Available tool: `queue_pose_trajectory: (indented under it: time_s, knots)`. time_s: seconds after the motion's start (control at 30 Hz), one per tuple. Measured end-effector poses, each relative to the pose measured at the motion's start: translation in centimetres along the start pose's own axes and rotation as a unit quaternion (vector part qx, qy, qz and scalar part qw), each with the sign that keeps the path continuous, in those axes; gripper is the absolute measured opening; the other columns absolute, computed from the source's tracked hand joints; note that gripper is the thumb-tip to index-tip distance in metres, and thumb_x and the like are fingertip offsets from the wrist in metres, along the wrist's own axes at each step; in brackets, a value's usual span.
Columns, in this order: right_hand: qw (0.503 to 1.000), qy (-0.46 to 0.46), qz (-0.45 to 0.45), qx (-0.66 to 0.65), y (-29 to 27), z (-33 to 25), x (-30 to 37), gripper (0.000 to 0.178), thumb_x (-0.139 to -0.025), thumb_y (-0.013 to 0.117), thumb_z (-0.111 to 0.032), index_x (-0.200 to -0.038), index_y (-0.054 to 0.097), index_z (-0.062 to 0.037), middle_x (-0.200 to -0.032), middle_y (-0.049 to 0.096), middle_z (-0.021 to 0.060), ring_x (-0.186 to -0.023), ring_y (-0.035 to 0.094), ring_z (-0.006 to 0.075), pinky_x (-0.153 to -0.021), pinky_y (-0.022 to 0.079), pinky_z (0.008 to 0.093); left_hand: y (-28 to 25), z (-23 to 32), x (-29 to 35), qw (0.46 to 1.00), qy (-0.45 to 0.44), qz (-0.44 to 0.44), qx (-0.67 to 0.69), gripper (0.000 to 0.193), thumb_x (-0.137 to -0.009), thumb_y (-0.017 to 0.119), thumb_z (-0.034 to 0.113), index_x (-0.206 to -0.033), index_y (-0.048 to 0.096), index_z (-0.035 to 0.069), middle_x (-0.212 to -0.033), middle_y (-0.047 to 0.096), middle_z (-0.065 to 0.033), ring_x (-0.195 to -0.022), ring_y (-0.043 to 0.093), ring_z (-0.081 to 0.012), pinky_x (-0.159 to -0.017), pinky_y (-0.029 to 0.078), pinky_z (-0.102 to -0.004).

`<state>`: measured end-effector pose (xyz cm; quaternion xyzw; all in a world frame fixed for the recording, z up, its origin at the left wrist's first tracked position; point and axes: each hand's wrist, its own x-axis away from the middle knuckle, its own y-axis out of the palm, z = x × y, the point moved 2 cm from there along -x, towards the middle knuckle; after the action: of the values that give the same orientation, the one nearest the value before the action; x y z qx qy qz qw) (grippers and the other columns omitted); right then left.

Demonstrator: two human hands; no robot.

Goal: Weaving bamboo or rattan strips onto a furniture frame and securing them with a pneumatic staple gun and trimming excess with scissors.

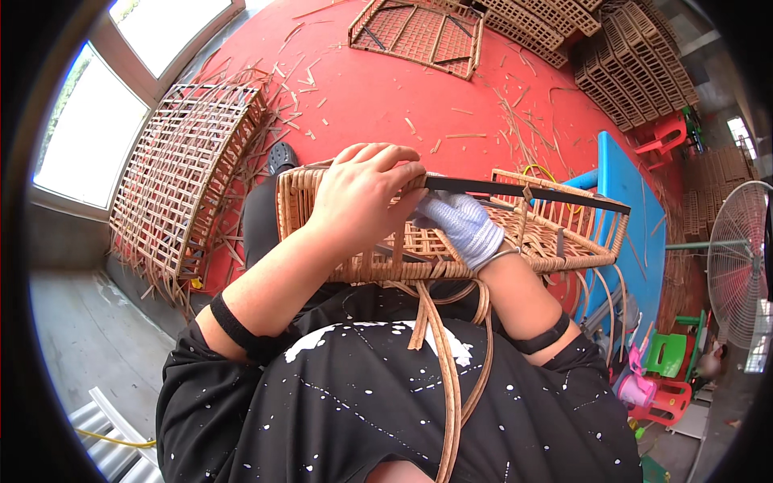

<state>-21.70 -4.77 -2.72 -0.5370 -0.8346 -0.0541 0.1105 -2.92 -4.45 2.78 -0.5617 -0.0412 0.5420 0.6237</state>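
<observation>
A woven rattan basket (564,259) with an oblong frame lies across my lap, a dark flat bar (515,190) running along its upper edge. My left hand (362,189) is bare and wraps over that edge near the bar's left end, fingers curled round it. Inside the frame, just below the bar, is my right hand (463,225) in a pale knitted glove. Its fingers are bent close to my left fingertips; their ends are hidden, and so is whatever they pinch. Loose rattan strips (449,362) hang from the near rim down over my black shirt.
Another woven panel (181,177) leans at the left by the windows. A flat frame (419,36) lies on the red floor (378,97) among cane scraps. Stacked baskets (636,60) stand far right. A blue board (636,217), a fan (741,262) and small plastic chairs (667,354) are to my right.
</observation>
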Motion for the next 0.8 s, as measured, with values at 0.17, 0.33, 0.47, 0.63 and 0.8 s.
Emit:
queue_pose_trajectory:
  time_s: [0.17,0.33,0.47,0.63,0.8]
  knots:
    - [0.997,-0.013,0.072,-0.019,1.1,-0.1,1.6,0.034,-0.105,0.056,-0.030,-0.084,0.062,-0.0051,-0.070,0.055,-0.0018,-0.065,0.051,0.0079,-0.060,0.043,0.0271,0.3,-0.1,0.0,0.999,0.033,0.020,-0.007,0.020,-0.085,0.074,0.024,-0.100,0.074,0.011,-0.104,0.071,-0.0015,-0.106,0.066,-0.0212,-0.099,0.048,-0.0391]
    - [0.989,-0.092,0.100,0.053,1.8,-1.0,2.4,0.038,-0.104,0.059,-0.025,-0.073,0.058,-0.0043,-0.065,0.051,-0.0009,-0.062,0.045,0.0083,-0.057,0.040,0.0306,0.2,-0.2,0.1,0.997,0.054,0.043,-0.016,0.016,-0.087,0.072,0.019,-0.099,0.073,0.010,-0.102,0.072,-0.0035,-0.106,0.067,-0.0236,-0.097,0.050,-0.0392]
    - [0.972,-0.144,0.106,0.151,1.6,-2.7,2.9,0.040,-0.104,0.059,-0.024,-0.071,0.060,-0.0026,-0.060,0.055,0.0044,-0.056,0.051,0.0134,-0.056,0.042,0.0329,0.3,-0.1,0.3,0.998,0.046,0.047,-0.010,0.013,-0.088,0.071,0.016,-0.099,0.073,0.009,-0.101,0.073,-0.0044,-0.106,0.068,-0.0247,-0.094,0.052,-0.0395]
    - [0.947,-0.141,0.095,0.272,0.4,-4.2,3.2,0.039,-0.103,0.060,-0.024,-0.072,0.063,-0.0011,-0.061,0.061,0.0117,-0.054,0.057,0.0208,-0.057,0.045,0.0366,0.5,0.0,0.2,0.999,0.035,0.035,-0.011,0.013,-0.089,0.070,0.017,-0.098,0.072,0.009,-0.095,0.072,-0.0050,-0.098,0.069,-0.0242,-0.090,0.052,-0.0394]
    - [0.952,-0.120,0.082,0.268,0.9,-4.0,3.5,0.036,-0.100,0.063,-0.028,-0.075,0.066,-0.0026,-0.065,0.063,0.0131,-0.057,0.061,0.0278,-0.058,0.048,0.0393,0.4,0.0,0.5,0.999,0.025,0.000,-0.025,0.019,-0.089,0.070,0.019,-0.105,0.068,0.008,-0.089,0.071,-0.0062,-0.090,0.069,-0.0251,-0.090,0.050,-0.0402]
